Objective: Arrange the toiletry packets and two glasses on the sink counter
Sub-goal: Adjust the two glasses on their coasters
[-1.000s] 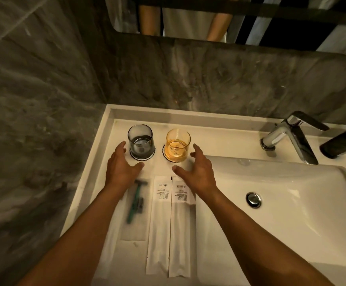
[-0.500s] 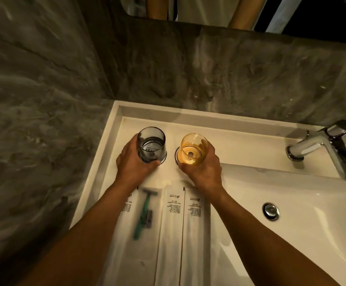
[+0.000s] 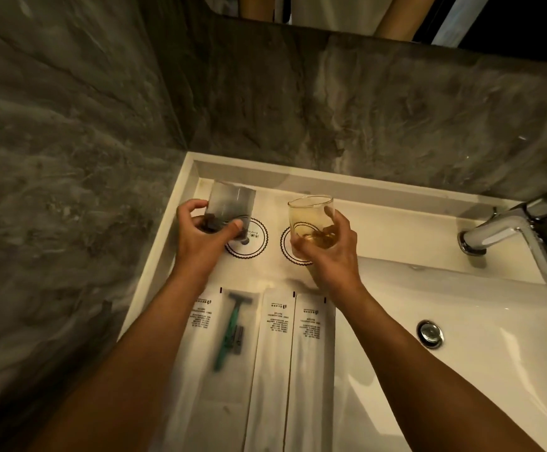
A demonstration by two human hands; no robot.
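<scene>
My left hand (image 3: 200, 236) grips a smoky grey glass (image 3: 231, 203), lifted off its round paper coaster (image 3: 256, 241) and tilted toward the left wall. My right hand (image 3: 331, 252) grips an amber glass (image 3: 308, 216), raised above a second coaster (image 3: 287, 246) and held roughly upright. Below the hands, three white toiletry packets lie side by side lengthwise on the white sink counter (image 3: 396, 220): a clear-fronted packet with a green razor (image 3: 229, 331), a middle packet (image 3: 272, 353) and a right packet (image 3: 311, 353), both with printed text.
A chrome tap (image 3: 520, 233) stands at the right, above the white basin with its drain plug (image 3: 430, 334). Grey marble walls close in on the left and back. A mirror edge runs along the top.
Both hands reached forward, closed on the two glasses and lifted them off their coasters, which now show. The grey glass has tipped left. The camera has moved closer.
</scene>
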